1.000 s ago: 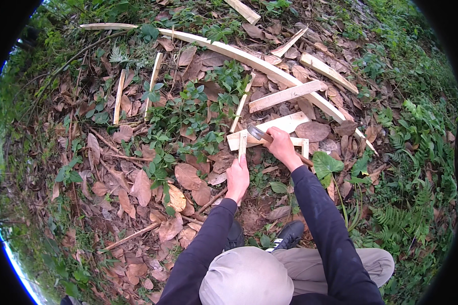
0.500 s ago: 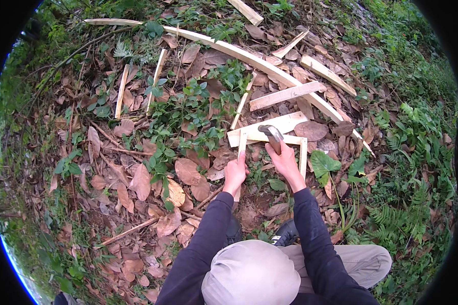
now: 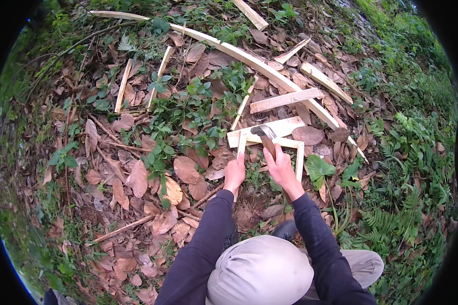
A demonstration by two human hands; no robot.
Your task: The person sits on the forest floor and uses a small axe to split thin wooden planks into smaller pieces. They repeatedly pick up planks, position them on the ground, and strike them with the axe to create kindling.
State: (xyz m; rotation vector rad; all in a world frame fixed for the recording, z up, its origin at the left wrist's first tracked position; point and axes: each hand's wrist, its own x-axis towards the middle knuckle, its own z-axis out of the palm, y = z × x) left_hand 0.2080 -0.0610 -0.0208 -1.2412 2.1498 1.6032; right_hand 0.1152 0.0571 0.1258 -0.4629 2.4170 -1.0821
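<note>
Seen from above, a person's two bare hands worked low over a ground of brown leaves and green plants. The left hand (image 3: pixel 234 175), just below the centre of the view, was closed around a narrow pale wooden strip (image 3: pixel 242 143); the thumb lay along it, and the strip's far end stuck out past the fingers at 12 o'clock. The right hand (image 3: pixel 282 172), at 3 o'clock from the left, gripped a hammer (image 3: pixel 270 146) by its brown handle, thumb pointing up the handle, and the dark metal head sat beyond the fingers at 11 o'clock. Whether that head touched the wood could not be told. A crosspiece (image 3: pixel 290 143) lay at 12 o'clock from the right hand, meeting a second upright strip (image 3: pixel 299 165) at 2 o'clock from it, near the fingers. A wide board (image 3: pixel 285 125) rested just past the crosspiece. Farther off, a long pole (image 3: pixel 269 73) curved from 10 o'clock to 3 o'clock.
</note>
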